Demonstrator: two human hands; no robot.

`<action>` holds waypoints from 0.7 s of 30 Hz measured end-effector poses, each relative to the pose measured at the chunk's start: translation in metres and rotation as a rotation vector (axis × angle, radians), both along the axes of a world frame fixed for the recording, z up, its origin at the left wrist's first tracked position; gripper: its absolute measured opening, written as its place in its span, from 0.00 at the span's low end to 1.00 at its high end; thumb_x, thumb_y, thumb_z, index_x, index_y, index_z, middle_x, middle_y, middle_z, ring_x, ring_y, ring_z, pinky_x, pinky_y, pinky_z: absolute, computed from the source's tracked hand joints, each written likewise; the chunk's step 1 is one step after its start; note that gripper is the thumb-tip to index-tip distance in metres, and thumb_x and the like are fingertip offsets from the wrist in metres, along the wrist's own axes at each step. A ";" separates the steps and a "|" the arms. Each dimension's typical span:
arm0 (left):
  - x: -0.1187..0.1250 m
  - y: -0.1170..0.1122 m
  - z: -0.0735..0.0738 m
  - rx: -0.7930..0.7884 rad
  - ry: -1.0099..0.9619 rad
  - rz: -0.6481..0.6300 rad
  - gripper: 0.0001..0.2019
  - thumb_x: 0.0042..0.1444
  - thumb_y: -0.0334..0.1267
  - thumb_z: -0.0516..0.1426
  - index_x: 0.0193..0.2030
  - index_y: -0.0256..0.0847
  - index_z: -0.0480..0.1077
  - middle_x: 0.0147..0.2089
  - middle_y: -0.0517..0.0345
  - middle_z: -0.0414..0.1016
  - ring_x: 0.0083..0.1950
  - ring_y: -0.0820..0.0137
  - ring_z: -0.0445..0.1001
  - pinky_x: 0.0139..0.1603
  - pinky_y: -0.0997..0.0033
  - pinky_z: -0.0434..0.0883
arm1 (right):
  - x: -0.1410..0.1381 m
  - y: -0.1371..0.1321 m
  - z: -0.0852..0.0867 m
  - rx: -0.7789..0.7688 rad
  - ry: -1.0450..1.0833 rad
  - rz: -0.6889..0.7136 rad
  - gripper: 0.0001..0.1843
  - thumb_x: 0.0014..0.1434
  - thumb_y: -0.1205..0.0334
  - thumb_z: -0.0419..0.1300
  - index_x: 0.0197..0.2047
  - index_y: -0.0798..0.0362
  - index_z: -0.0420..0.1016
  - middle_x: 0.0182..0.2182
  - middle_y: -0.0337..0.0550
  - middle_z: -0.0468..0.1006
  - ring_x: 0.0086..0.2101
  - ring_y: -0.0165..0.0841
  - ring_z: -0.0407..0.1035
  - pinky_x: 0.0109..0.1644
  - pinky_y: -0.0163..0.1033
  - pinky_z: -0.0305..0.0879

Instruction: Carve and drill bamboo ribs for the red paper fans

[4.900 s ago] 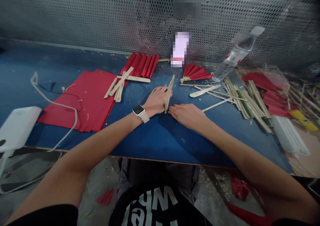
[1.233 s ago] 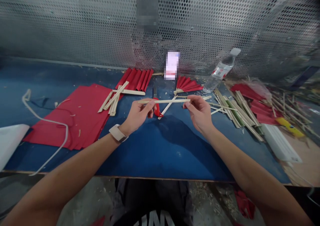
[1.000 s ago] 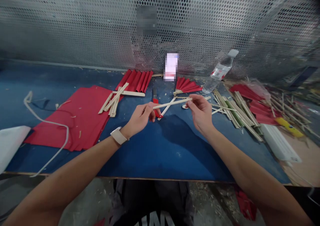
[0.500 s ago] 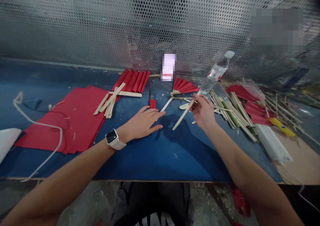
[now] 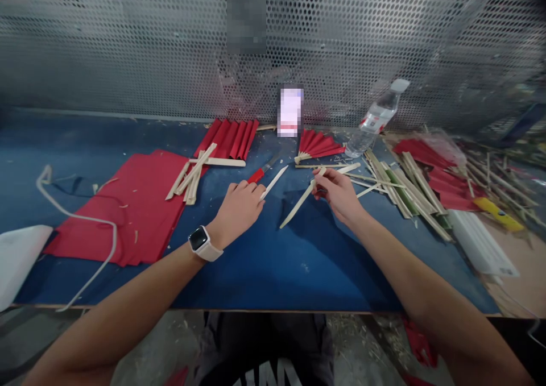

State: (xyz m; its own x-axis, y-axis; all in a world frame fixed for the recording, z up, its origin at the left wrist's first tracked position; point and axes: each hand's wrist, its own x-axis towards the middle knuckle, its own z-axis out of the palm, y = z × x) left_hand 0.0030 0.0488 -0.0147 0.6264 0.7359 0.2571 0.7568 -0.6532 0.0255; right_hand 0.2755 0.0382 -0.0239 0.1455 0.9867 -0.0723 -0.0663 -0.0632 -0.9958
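My left hand (image 5: 241,211), with a watch at the wrist, is palm-down on the blue table, fingers curled round the near end of a pale bamboo strip (image 5: 275,181). Its thumb is hidden. Against its knuckles lies a red-handled knife (image 5: 256,175), blade pointing away to the right; the handle's near end is covered. My right hand (image 5: 336,193) pinches another bamboo strip (image 5: 296,207) at its upper end, and this strip slants down to the left above the table. Beyond the hands is a small red fan (image 5: 319,145) with a pale pivot end.
Red sheets (image 5: 123,204) are at left, with crossed bamboo strips (image 5: 194,175) and pleated red paper (image 5: 232,138) nearby. A lit phone (image 5: 290,112) leans at the back. To the right stand a water bottle (image 5: 377,119), a bamboo pile (image 5: 409,187) and a white power strip (image 5: 482,241).
My left fingers have curled in from lying stretched out, and the strip by them has shifted. The knife has turned to point rightward. My right hand has moved left with its strip.
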 end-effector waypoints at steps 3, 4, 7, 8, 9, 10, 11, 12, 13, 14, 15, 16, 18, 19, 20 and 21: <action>-0.001 0.000 -0.003 -0.032 -0.061 0.015 0.12 0.70 0.31 0.53 0.55 0.37 0.73 0.47 0.46 0.80 0.48 0.56 0.76 0.50 0.56 0.71 | 0.001 0.001 0.001 0.021 0.007 -0.022 0.22 0.53 0.50 0.67 0.44 0.51 0.66 0.31 0.38 0.71 0.31 0.28 0.72 0.34 0.35 0.70; -0.002 -0.001 -0.004 -0.047 -0.091 0.023 0.13 0.70 0.31 0.52 0.56 0.37 0.73 0.47 0.46 0.80 0.48 0.57 0.76 0.50 0.57 0.72 | 0.002 0.001 0.002 0.032 0.006 -0.034 0.22 0.53 0.50 0.67 0.44 0.51 0.65 0.31 0.37 0.71 0.32 0.28 0.74 0.36 0.36 0.71; -0.003 0.000 -0.007 -0.126 -0.192 0.031 0.13 0.69 0.30 0.52 0.56 0.37 0.73 0.49 0.46 0.79 0.48 0.58 0.77 0.50 0.57 0.73 | 0.005 0.000 0.005 0.059 -0.025 -0.063 0.20 0.52 0.52 0.65 0.43 0.51 0.64 0.31 0.36 0.71 0.33 0.28 0.74 0.40 0.37 0.73; -0.003 0.001 -0.007 -0.165 -0.229 0.030 0.12 0.69 0.31 0.52 0.55 0.38 0.74 0.49 0.47 0.78 0.47 0.59 0.78 0.50 0.57 0.74 | 0.005 -0.001 0.005 0.059 -0.047 -0.056 0.18 0.51 0.54 0.65 0.42 0.51 0.64 0.31 0.36 0.70 0.32 0.27 0.73 0.39 0.37 0.73; -0.003 0.001 -0.007 -0.205 -0.269 0.030 0.12 0.69 0.31 0.52 0.53 0.38 0.74 0.49 0.47 0.78 0.45 0.60 0.78 0.49 0.57 0.75 | 0.006 -0.002 0.005 0.055 -0.073 -0.042 0.17 0.51 0.56 0.64 0.40 0.52 0.65 0.30 0.36 0.69 0.30 0.27 0.72 0.36 0.36 0.72; -0.004 0.002 -0.006 -0.240 -0.314 0.033 0.11 0.70 0.31 0.53 0.52 0.38 0.74 0.48 0.48 0.77 0.43 0.61 0.78 0.48 0.58 0.75 | 0.006 -0.002 0.005 0.051 -0.102 -0.024 0.14 0.50 0.58 0.63 0.38 0.52 0.66 0.29 0.36 0.69 0.28 0.26 0.70 0.34 0.36 0.70; -0.004 0.003 -0.005 -0.268 -0.363 0.041 0.10 0.69 0.31 0.53 0.51 0.38 0.74 0.48 0.48 0.76 0.42 0.62 0.78 0.48 0.58 0.75 | 0.006 -0.003 0.005 0.047 -0.133 -0.005 0.13 0.49 0.59 0.62 0.36 0.53 0.66 0.28 0.36 0.68 0.26 0.26 0.69 0.32 0.35 0.68; -0.003 0.004 -0.004 -0.289 -0.414 0.050 0.09 0.68 0.31 0.54 0.50 0.38 0.74 0.48 0.49 0.76 0.42 0.63 0.77 0.48 0.58 0.76 | 0.006 -0.003 0.004 0.043 -0.164 0.013 0.11 0.49 0.59 0.61 0.35 0.53 0.66 0.27 0.37 0.68 0.26 0.26 0.68 0.31 0.35 0.67; -0.003 0.004 -0.003 -0.308 -0.464 0.060 0.08 0.67 0.31 0.54 0.49 0.38 0.73 0.47 0.50 0.76 0.43 0.63 0.77 0.48 0.59 0.76 | 0.006 -0.003 0.003 0.042 -0.194 0.029 0.10 0.49 0.59 0.60 0.35 0.54 0.67 0.27 0.37 0.68 0.25 0.27 0.68 0.31 0.35 0.67; -0.003 0.005 -0.001 -0.331 -0.514 0.070 0.07 0.66 0.30 0.55 0.48 0.38 0.72 0.47 0.50 0.76 0.44 0.63 0.77 0.49 0.59 0.75 | 0.006 -0.003 0.002 0.043 -0.227 0.041 0.10 0.49 0.59 0.59 0.35 0.54 0.67 0.26 0.38 0.68 0.25 0.27 0.69 0.31 0.35 0.67; -0.002 0.004 0.000 -0.362 -0.564 0.077 0.07 0.66 0.30 0.56 0.48 0.39 0.72 0.47 0.51 0.77 0.45 0.64 0.77 0.49 0.60 0.75 | 0.007 -0.004 0.001 0.046 -0.263 0.053 0.10 0.49 0.59 0.59 0.35 0.54 0.68 0.26 0.38 0.69 0.25 0.27 0.69 0.30 0.35 0.66; -0.001 0.004 0.002 -0.400 -0.613 0.082 0.06 0.65 0.31 0.56 0.48 0.39 0.71 0.47 0.51 0.78 0.45 0.64 0.77 0.49 0.60 0.75 | 0.007 -0.004 0.001 0.052 -0.301 0.068 0.11 0.50 0.58 0.58 0.36 0.54 0.68 0.26 0.38 0.69 0.25 0.27 0.68 0.30 0.34 0.65; 0.002 0.002 0.005 -0.493 -0.705 0.079 0.07 0.65 0.32 0.57 0.49 0.39 0.70 0.45 0.52 0.78 0.43 0.66 0.77 0.46 0.62 0.75 | 0.007 -0.005 0.001 0.072 -0.389 0.115 0.13 0.50 0.57 0.59 0.38 0.55 0.71 0.28 0.39 0.72 0.25 0.26 0.68 0.30 0.33 0.63; 0.003 0.000 0.007 -0.536 -0.752 0.071 0.07 0.65 0.33 0.57 0.48 0.39 0.70 0.44 0.53 0.78 0.41 0.67 0.77 0.44 0.63 0.75 | 0.007 -0.006 0.001 0.083 -0.439 0.153 0.14 0.50 0.57 0.59 0.39 0.56 0.73 0.28 0.40 0.73 0.25 0.25 0.67 0.30 0.33 0.62; 0.004 -0.002 0.008 -0.572 -0.799 0.061 0.07 0.64 0.34 0.57 0.48 0.39 0.70 0.42 0.54 0.78 0.39 0.68 0.77 0.43 0.65 0.74 | 0.007 -0.007 0.002 0.094 -0.487 0.200 0.14 0.51 0.57 0.60 0.40 0.56 0.75 0.29 0.40 0.74 0.25 0.25 0.67 0.30 0.33 0.61; 0.005 -0.004 0.010 -0.599 -0.843 0.047 0.06 0.64 0.34 0.58 0.47 0.39 0.70 0.41 0.55 0.77 0.38 0.69 0.76 0.41 0.66 0.74 | 0.006 -0.009 0.004 0.107 -0.534 0.251 0.15 0.52 0.57 0.60 0.41 0.57 0.77 0.29 0.41 0.75 0.25 0.25 0.66 0.30 0.33 0.60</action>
State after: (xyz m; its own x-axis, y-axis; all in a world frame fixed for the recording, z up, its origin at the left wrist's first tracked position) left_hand 0.0083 0.0452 -0.0046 0.3802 0.9066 0.1830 0.3670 -0.3295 0.8699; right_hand 0.2818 0.0288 -0.0201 -0.1037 0.9934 0.0482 0.4492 0.0900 -0.8889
